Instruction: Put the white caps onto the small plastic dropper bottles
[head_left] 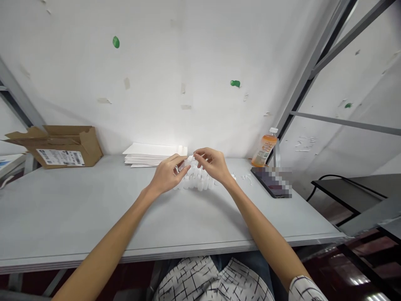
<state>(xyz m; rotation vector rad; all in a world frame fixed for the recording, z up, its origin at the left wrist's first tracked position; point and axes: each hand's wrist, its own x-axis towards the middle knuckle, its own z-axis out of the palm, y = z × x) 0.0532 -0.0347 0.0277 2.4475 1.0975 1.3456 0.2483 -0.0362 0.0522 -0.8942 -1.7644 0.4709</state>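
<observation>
Printed label (60, 157) on cardboard box (90, 146), print on orange bottle (265, 149), neither legible

Seen from the seat, a cluster of pieces (200, 182) lies on the table (94, 209) at twelve o'clock. Behind it at eleven is a stack of sheets (140, 156); farther left, at ten, a box (91, 146). At one stands a bottle (263, 150), a phone (265, 182) just before it. Behind everything, at twelve, is the wall (188, 54).

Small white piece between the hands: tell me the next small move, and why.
Probably steady the small white piece with the left hand and pinch its right side with the right hand, since both hands' fingertips meet at it, above the cluster of white pieces.
</observation>
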